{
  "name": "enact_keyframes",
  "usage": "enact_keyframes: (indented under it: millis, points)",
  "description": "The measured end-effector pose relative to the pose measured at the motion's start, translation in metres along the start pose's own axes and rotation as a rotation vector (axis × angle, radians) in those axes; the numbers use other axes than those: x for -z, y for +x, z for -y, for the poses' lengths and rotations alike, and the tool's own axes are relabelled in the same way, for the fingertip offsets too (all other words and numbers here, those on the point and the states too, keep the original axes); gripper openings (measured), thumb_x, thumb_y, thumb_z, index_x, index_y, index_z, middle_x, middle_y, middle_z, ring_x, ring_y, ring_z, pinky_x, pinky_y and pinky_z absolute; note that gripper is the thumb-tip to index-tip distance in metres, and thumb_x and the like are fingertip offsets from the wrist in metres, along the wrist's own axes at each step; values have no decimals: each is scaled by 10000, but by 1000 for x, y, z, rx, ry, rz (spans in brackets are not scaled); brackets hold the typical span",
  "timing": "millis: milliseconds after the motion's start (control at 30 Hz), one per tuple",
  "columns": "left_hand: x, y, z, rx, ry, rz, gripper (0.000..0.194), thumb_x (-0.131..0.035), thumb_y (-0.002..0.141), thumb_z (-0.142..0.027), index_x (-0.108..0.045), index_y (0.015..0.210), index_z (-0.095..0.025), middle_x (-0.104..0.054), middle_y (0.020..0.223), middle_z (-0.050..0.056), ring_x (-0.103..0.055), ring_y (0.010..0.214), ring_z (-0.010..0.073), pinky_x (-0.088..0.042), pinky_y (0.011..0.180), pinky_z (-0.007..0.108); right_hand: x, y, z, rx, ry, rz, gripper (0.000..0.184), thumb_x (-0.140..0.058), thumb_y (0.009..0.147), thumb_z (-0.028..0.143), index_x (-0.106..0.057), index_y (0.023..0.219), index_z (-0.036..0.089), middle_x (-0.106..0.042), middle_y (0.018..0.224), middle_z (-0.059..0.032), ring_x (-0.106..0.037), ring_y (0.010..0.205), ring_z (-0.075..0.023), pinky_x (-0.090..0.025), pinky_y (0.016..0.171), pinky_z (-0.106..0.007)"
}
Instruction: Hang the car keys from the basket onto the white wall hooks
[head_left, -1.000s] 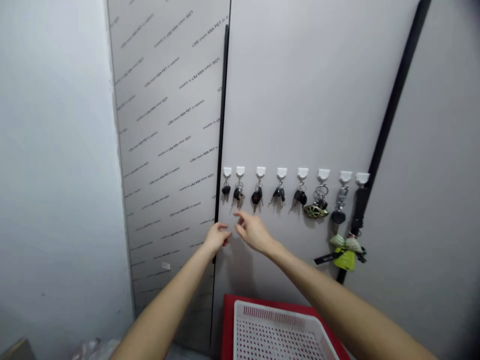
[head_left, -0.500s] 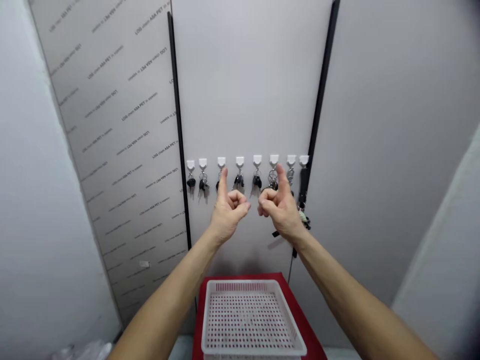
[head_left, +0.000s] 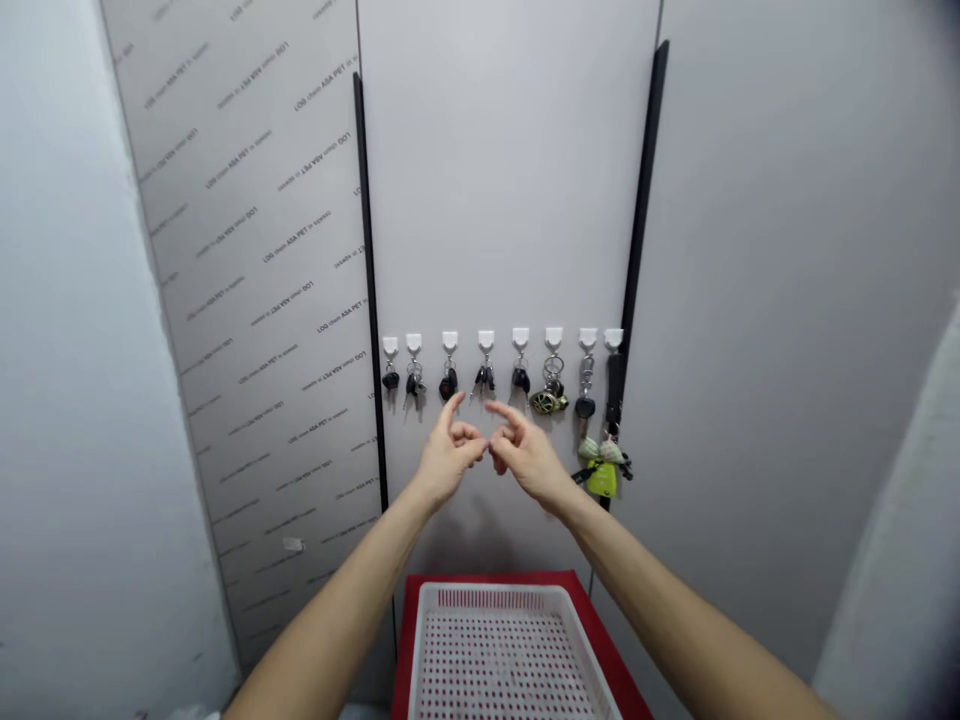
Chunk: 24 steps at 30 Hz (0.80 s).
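My left hand (head_left: 448, 455) is held in front of the cabinet door, its index finger stretched up and the others loosely bent. Facing it, my right hand (head_left: 525, 455) has the same shape, and the thumbs nearly meet. Neither hand holds anything; both are open. Just above my left index fingertip hangs a key set with a black fob (head_left: 448, 384). Close above the right fingertip is another bunch of keys (head_left: 484, 380). White adhesive hooks (head_left: 486, 340) in a row carry several such sets, among them a green-gold ornament (head_left: 545, 402) and a yellow-green tag (head_left: 601, 478).
Below my hands a white perforated plastic basket (head_left: 491, 600) stands on a red surface (head_left: 600, 640). Long black handles (head_left: 369, 250) run down the door edges. To the left is a panel covered with printed film (head_left: 247, 300), beside a pale wall (head_left: 75, 350).
The view has swung right, bringing the basket more fully into sight. My hands spread apart with index fingers pointing up, then came close together again, slightly lower. The keys stayed on their hooks.
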<state>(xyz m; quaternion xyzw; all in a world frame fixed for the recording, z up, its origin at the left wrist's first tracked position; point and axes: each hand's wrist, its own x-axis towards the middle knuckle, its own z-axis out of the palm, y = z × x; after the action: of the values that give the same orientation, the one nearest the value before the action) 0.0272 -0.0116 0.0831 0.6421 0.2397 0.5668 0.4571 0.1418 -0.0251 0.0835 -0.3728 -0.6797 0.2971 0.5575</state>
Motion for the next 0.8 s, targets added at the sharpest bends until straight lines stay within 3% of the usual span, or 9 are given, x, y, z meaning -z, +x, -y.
enact_keyframes:
  millis: [67,167,267,333,433,533,667,800]
  points:
    - [22,12,15,54,172,-187,500,-484,574,-105,-338,1050,-156,-470,686,-8,-417,511,39,-342,489,172,-4,13,-12,-97,-90,0,355,-409,628,207,-414,977,141,-453,585,30,-441,439,-47,-346,375,-166]
    - [57,36,27,54,441,-471,395,-494,570,-141,-412,956,-142,-463,864,48,-462,646,77,-374,593,205,-11,39,-20,-95,-222,-84,339,-404,646,248,-425,965,135,-503,781,-35,-507,543,-70,-379,420,-174]
    - [79,56,25,43,645,-727,471,-524,559,-210,-370,999,-136,-416,972,86,-441,836,145,-351,730,264,-21,69,-17,-51,-399,-160,374,-408,658,274,-407,1003,132,-517,877,-66,-527,594,-89,-398,507,-203]
    - [81,65,22,43,713,-840,544,-538,550,-235,-323,1036,-121,-393,999,109,-402,914,175,-325,779,285,-30,85,-15,-46,-548,-199,403,-428,648,303,-402,1014,134,-536,862,-75,-531,657,-121,-392,568,-230]
    - [73,71,23,-50,810,-838,547,-541,556,-244,-307,1039,-140,-364,1026,106,-379,950,179,-318,796,282,-41,101,-18,-96,-743,-283,416,-441,635,349,-406,1001,155,-563,781,-82,-518,729,-173,-372,602,-268]
    - [65,71,31,-164,973,-780,487,-527,573,-240,-340,1018,-179,-305,1085,91,-371,960,191,-325,787,292,-44,105,-25,-113,-791,-317,300,-382,674,339,-456,906,163,-570,733,-77,-517,689,-163,-360,586,-256]
    - [69,76,38,-134,1066,-735,364,-492,600,-226,-426,955,-177,-318,1066,91,-412,911,197,-352,740,283,-36,103,-24,-24,-715,-283,232,-311,703,290,-494,740,153,-566,623,-41,-506,591,-120,-349,550,-212]
    - [82,84,30,-69,1054,-638,217,-397,664,-231,-515,831,-155,-450,895,74,-483,765,145,-371,689,229,-28,113,0,50,-638,-295,241,-288,702,272,-491,736,146,-560,574,-15,-497,548,-104,-344,524,-194]
